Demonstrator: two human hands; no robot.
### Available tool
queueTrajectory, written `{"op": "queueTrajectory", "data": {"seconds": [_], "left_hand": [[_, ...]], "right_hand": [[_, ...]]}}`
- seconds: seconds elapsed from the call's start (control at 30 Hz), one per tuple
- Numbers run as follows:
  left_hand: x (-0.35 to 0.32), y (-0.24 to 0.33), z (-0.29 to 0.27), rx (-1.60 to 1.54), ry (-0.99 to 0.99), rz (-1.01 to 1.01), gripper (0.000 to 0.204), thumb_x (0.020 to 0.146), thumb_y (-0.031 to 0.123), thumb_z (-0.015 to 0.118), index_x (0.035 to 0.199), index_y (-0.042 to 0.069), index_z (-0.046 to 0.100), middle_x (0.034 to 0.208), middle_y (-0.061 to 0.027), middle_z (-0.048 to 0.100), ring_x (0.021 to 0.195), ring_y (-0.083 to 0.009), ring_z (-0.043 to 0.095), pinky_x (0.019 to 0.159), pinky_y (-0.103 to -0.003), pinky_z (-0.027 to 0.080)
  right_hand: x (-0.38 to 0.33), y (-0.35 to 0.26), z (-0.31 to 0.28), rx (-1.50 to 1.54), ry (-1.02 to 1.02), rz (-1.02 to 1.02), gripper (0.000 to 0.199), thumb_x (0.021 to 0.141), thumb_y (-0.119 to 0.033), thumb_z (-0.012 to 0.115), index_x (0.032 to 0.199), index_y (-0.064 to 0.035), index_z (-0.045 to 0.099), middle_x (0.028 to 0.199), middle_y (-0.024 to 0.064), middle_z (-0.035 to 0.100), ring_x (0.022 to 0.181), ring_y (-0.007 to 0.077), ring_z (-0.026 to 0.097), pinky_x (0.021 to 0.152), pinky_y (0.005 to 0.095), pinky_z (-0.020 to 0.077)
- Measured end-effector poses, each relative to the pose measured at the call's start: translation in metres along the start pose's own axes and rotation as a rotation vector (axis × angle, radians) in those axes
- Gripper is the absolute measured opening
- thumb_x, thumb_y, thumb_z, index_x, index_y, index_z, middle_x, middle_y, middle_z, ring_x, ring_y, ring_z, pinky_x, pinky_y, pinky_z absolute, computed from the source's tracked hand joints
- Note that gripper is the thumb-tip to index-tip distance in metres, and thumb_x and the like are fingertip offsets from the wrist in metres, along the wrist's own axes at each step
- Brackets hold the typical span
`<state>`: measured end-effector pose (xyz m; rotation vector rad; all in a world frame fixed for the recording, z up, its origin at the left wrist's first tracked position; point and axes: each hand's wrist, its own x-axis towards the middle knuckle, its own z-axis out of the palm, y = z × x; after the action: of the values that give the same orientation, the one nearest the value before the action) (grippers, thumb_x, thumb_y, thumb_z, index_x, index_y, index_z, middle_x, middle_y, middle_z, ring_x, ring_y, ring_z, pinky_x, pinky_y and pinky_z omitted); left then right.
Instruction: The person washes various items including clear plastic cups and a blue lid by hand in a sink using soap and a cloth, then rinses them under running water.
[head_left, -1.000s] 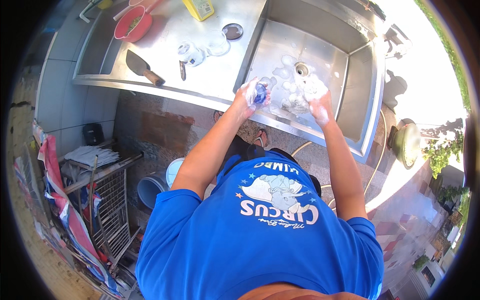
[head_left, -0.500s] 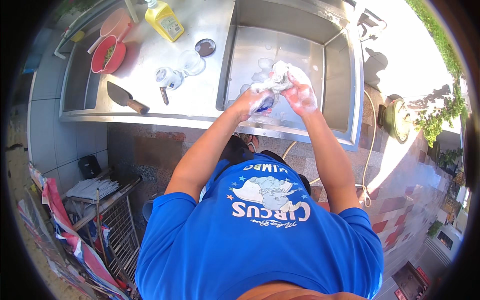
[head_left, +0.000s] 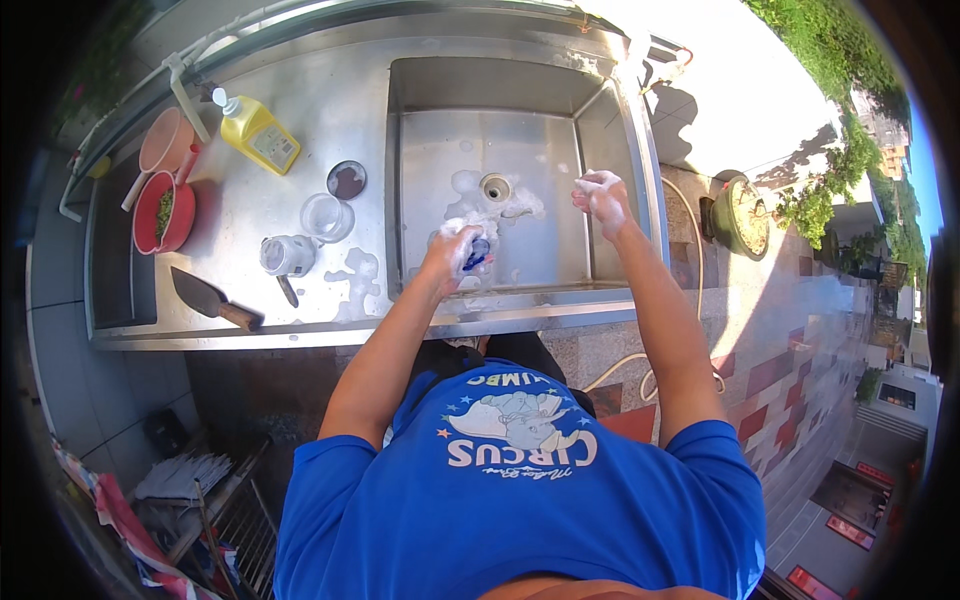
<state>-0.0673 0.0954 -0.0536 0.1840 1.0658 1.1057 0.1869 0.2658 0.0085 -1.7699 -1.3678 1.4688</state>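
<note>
Dark-blue small rounded object, material unclear: gripped in left hand, over rectangular stainless-steel sink. Right hand: foamy, fingers curled, contents cannot be told. Soaping apparently unfinished; white suds not yet rinsed away.

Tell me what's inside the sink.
The sink shows a drain with suds near it. The left hand, holding a soapy blue item, covers part of its floor; the right hand hides part of its right side. What lies behind them can't be seen.
</note>
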Motion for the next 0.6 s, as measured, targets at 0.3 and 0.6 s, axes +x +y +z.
{"op": "queueTrajectory", "data": {"seconds": [0.3, 0.6], "left_hand": [[0.014, -0.025, 0.022, 0.066, 0.181, -0.044, 0.021, 0.092, 0.023, 0.066, 0.104, 0.007, 0.059, 0.086, -0.0108, 0.065, 0.069, -0.0283, 0.068, 0.048, -0.036, 0.050], [0.030, -0.070, 0.061, -0.101, 0.398, -0.007, 0.018, 0.091, 0.025, 0.067, 0.096, 0.009, 0.062, 0.080, -0.0084, 0.067, 0.065, -0.0251, 0.068, 0.045, -0.035, 0.049]], "right_hand": [[0.091, -0.162, -0.122, 0.131, -0.004, -0.629, 0.019, 0.097, -0.018, 0.057, 0.097, -0.0014, 0.066, 0.088, 0.0078, 0.069, 0.076, 0.0198, 0.064, 0.070, 0.0296, 0.0516], [0.169, -0.189, -0.207, -0.303, 0.158, -0.773, 0.019, 0.097, -0.019, 0.058, 0.099, -0.0020, 0.065, 0.085, 0.0064, 0.067, 0.073, 0.0175, 0.062, 0.066, 0.0278, 0.0492]]}}
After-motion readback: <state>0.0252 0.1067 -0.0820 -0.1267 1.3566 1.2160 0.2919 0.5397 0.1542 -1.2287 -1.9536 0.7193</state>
